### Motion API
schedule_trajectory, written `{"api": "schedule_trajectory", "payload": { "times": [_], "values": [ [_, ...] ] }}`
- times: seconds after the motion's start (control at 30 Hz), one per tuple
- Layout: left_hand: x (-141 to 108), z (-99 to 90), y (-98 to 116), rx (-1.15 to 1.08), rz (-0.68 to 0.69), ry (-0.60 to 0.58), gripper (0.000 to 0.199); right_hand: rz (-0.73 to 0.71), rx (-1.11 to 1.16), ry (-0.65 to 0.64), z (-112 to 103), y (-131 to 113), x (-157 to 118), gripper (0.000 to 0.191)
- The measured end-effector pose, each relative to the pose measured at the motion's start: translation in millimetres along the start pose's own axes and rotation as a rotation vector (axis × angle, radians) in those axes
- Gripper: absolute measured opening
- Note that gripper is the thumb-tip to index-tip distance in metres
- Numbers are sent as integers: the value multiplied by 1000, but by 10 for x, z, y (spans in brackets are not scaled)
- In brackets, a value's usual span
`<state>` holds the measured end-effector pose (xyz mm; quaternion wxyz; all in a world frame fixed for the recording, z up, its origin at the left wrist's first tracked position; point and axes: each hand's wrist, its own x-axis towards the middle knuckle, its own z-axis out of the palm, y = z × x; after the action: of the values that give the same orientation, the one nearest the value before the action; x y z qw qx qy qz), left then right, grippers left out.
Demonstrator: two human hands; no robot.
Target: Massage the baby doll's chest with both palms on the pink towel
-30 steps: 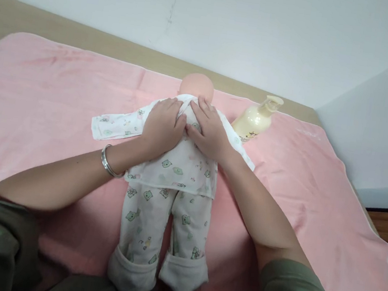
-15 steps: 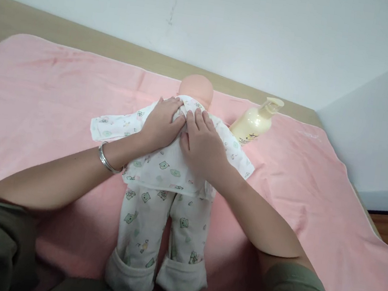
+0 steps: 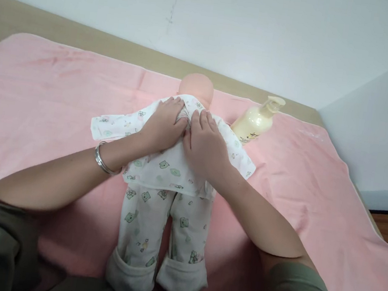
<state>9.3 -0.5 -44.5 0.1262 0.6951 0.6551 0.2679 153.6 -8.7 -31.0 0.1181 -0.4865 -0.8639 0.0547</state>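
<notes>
A baby doll lies face down, its bald head pointing away from me. It wears a white top with small animal prints and matching trousers with folded-up cuffs. My left hand rests flat on the left side of the doll's upper back, fingers stretched toward the neck. Beside it, my right hand lies on the right side of the upper back, fingers extended. Both thumbs point inward and nearly meet at the middle, where the cloth is creased. A silver bangle circles my left wrist.
A cream-coloured pump bottle leans at a tilt by the doll's right sleeve. Under everything spreads a pink blanket on a wooden surface. A white wall rises behind, with another wall at the right.
My right hand has shifted slightly to the right, so the gap between the fingers of the two hands is a little wider. The doll and the bottle stay in place.
</notes>
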Motion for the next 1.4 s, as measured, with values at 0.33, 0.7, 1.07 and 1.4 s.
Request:
{"api": "schedule_trajectory", "payload": {
  "times": [0.33,0.7,1.07,1.4],
  "values": [
    [-225,89,71,25,122,48,56,13,120,26,124,343,342,65],
    [27,-43,-1,59,41,4,40,-53,92,40,2,31,4,54],
    [-114,51,17,63,117,54,44,-39,114,113,191,230,202,60],
    [15,155,-141,-33,-3,96,54,-72,76,64,104,43,48,57]
  ]
}}
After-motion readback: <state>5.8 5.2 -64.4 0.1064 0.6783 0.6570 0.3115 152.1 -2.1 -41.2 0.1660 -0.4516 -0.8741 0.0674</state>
